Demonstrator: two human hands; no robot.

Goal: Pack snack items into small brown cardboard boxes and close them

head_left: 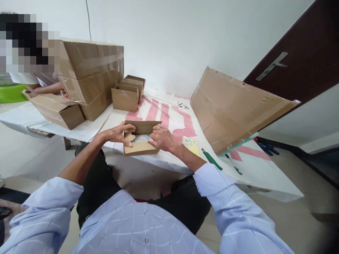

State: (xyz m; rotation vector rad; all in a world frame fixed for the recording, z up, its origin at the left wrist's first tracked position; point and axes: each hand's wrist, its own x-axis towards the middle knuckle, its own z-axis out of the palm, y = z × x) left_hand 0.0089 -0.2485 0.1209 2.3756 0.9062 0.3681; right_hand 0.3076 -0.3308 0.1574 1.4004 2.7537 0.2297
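A small brown cardboard box (141, 148) lies at the table's front edge with its lid raised at the back. Something pale and shiny, perhaps plastic-wrapped, shows inside it; I cannot make out what it is. My left hand (119, 134) grips the box's left end, thumb on the front wall and fingers at the side flap. Over the right end is my right hand (162, 137), its fingers bent around the edge. To the right of that hand lie a yellow patterned card (191, 145) and a green-handled utility knife (212, 159).
Several small open boxes (127, 97) stand behind the box, beside stacked large cartons (92, 70). Another carton (58, 109) is by a co-worker's arm (49, 88). A big cardboard sheet (235, 109) leans at right; a black pen (233, 164) lies before it.
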